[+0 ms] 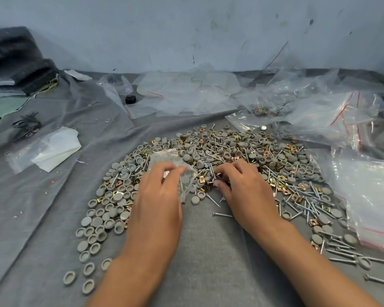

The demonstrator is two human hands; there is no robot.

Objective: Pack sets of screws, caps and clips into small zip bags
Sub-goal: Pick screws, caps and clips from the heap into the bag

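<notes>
Small zip bag sat at frame centre over the mixed heap of grey caps, screws and brass clips, left hand pinching it ready for loading, while right hand curled fingers into the pile, presumably picking parts.

A makeshift packing workshop: a grey cloth against a scuffed wall is heaped with grey caps, screws and clear zip bags.
</notes>
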